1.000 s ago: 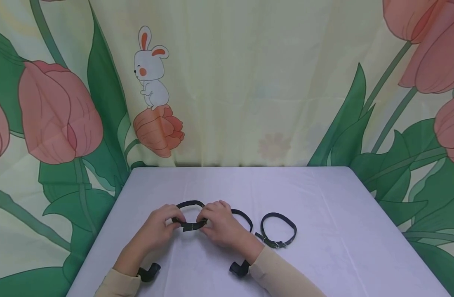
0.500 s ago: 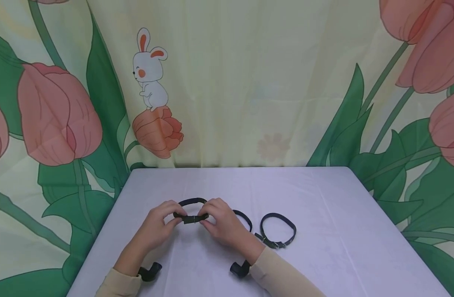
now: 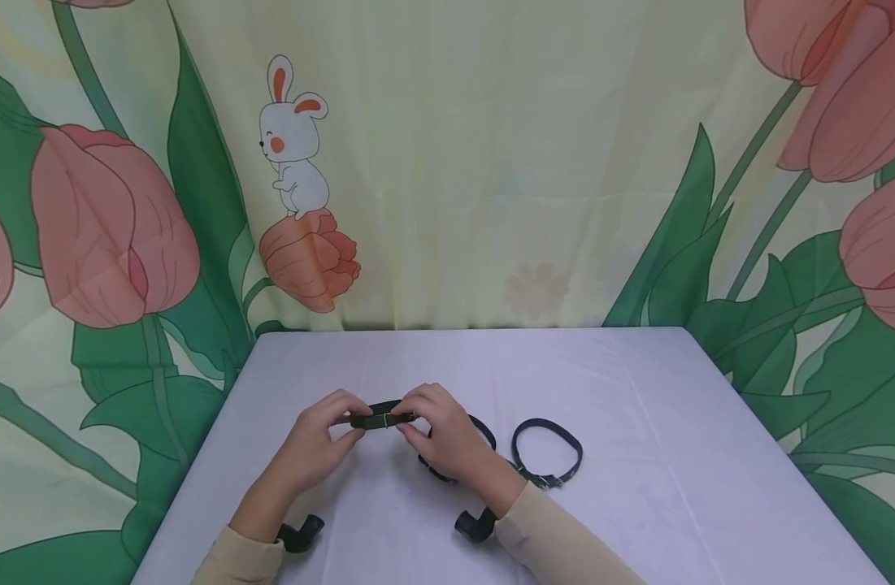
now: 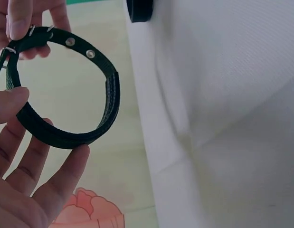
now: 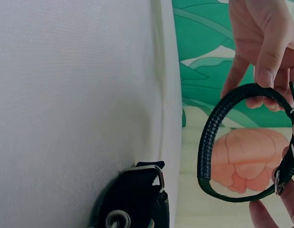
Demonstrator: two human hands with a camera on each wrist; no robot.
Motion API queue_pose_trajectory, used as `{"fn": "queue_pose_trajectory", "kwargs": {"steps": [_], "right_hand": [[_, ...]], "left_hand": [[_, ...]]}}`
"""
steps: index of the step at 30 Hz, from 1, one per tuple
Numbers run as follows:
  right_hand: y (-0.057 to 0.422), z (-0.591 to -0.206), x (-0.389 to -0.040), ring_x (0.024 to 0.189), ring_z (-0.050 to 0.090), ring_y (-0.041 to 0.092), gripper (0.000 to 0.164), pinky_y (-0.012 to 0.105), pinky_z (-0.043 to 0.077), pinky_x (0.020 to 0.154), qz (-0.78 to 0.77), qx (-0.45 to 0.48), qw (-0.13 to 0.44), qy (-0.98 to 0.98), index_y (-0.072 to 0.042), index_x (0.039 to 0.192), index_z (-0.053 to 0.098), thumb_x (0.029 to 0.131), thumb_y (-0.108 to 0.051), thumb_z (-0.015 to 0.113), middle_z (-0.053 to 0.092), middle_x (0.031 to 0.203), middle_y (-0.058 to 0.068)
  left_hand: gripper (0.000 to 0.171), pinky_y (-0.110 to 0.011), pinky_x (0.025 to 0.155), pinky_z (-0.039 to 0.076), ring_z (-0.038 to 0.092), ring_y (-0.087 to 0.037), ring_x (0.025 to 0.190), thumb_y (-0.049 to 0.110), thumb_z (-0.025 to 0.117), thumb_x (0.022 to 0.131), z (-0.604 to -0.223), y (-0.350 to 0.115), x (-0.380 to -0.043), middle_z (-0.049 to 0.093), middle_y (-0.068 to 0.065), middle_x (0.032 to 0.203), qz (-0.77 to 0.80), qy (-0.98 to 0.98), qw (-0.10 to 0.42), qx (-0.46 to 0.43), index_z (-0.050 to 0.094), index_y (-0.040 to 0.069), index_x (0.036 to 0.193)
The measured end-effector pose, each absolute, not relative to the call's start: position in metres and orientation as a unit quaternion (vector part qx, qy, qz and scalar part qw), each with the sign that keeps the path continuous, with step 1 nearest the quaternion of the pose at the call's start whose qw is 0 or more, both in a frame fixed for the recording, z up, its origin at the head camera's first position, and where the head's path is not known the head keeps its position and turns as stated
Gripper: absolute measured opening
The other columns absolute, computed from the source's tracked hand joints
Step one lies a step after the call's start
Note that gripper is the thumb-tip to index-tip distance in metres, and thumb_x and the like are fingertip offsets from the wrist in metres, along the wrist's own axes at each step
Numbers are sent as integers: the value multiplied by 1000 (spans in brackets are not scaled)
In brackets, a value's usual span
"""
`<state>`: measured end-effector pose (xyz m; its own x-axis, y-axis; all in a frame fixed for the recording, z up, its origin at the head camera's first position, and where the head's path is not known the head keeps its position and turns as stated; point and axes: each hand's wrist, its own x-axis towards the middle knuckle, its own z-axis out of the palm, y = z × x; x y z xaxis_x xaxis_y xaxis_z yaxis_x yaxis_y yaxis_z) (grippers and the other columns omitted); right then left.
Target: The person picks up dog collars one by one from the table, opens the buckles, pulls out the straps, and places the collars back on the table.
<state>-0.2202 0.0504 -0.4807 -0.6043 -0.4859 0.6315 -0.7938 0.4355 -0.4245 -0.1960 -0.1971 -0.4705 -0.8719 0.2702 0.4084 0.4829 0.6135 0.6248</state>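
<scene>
A pale curtain [image 3: 447,179] fills the upper frame from side to side, printed with large pink tulips [image 3: 114,227] and green leaves at the left and right edges, and a white rabbit [image 3: 297,154] sitting on a smaller orange-pink bloom at upper left. Below it a table [image 3: 681,463] under a pale, faintly creased white cloth widens toward the bottom edge. Beige sleeves come in at the bottom, the right sleeve [image 3: 564,540] covering more cloth than the left sleeve [image 3: 238,556].

Both hands meet left of centre in the lower half. The left hand [image 3: 308,443] and the right hand [image 3: 450,435] each pinch one side of the held strap [image 3: 372,422], a dark buckled ring lifted off the cloth; the left wrist view shows metal studs [image 4: 90,53] along it.

Right of them, at lower centre-right, the far loop [image 3: 580,451] lies in full view with its buckle toward the bottom. Between it and the held ring lies the middle loop [image 3: 489,431], partly covered by the right hand. Near the bottom edge, a stubby black fitting shows beside each wrist, one at lower left [image 3: 302,535], one at lower centre [image 3: 476,526].
</scene>
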Motion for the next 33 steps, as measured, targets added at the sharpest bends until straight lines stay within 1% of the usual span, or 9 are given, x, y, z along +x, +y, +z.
{"fn": "queue_pose_trajectory", "kwargs": {"steps": [9, 13, 20, 23, 24, 28, 31, 33], "right_hand": [[57, -474, -222, 105, 68, 17, 20, 26, 59, 90, 367, 393, 231, -811, -14, 112, 76, 95, -6, 82, 74, 110, -1], [61, -470, -223, 106, 68, 16, 20, 25, 59, 88, 375, 386, 220, -813, -15, 113, 77, 96, -7, 81, 75, 111, -2], [66, -467, -226, 109, 67, 14, 21, 25, 60, 90, 396, 366, 199, -818, -16, 116, 77, 97, -9, 80, 75, 115, -3], [69, -464, -226, 106, 67, 13, 20, 26, 59, 88, 404, 357, 198, -819, -16, 117, 78, 98, -8, 79, 75, 115, -4], [70, -463, -226, 105, 67, 13, 20, 28, 60, 87, 407, 355, 200, -817, -15, 116, 78, 98, -8, 79, 75, 114, -3], [72, -459, -226, 101, 66, 13, 20, 31, 59, 83, 414, 348, 206, -815, -15, 115, 78, 97, -7, 79, 75, 113, -3], [73, -457, -225, 98, 65, 12, 21, 29, 59, 82, 417, 339, 204, -818, -15, 115, 79, 96, -6, 80, 75, 113, -3], [74, -455, -225, 98, 65, 12, 21, 30, 59, 82, 418, 333, 204, -820, -16, 115, 79, 96, -6, 81, 75, 113, -3]], "left_hand": [[44, -41, 96, 63, 70, -7, 104, -7, 86, 85, -466, -192, -198, 72, 16, 108, -369, -889, 151, -224, 74, 27, 110], [42, -39, 95, 62, 68, -6, 104, -6, 86, 85, -463, -189, -198, 72, 16, 109, -371, -886, 154, -232, 74, 26, 110], [38, -36, 93, 63, 68, -6, 102, -3, 86, 88, -459, -182, -199, 72, 13, 109, -374, -886, 147, -231, 74, 23, 114], [38, -37, 93, 64, 68, -7, 102, -1, 85, 89, -457, -178, -199, 73, 11, 111, -372, -888, 144, -227, 73, 21, 117], [39, -38, 93, 64, 68, -8, 103, 0, 85, 89, -457, -176, -199, 73, 10, 112, -371, -889, 144, -225, 73, 21, 119], [46, -43, 92, 63, 69, -11, 106, 2, 85, 90, -453, -172, -200, 74, 6, 114, -366, -893, 141, -221, 70, 19, 130], [51, -44, 93, 63, 69, -13, 108, 3, 86, 90, -451, -169, -201, 74, 4, 114, -366, -891, 143, -227, 68, 18, 135], [52, -44, 94, 63, 69, -14, 108, 4, 87, 89, -449, -167, -202, 74, 4, 115, -368, -887, 149, -236, 68, 17, 135]]}}
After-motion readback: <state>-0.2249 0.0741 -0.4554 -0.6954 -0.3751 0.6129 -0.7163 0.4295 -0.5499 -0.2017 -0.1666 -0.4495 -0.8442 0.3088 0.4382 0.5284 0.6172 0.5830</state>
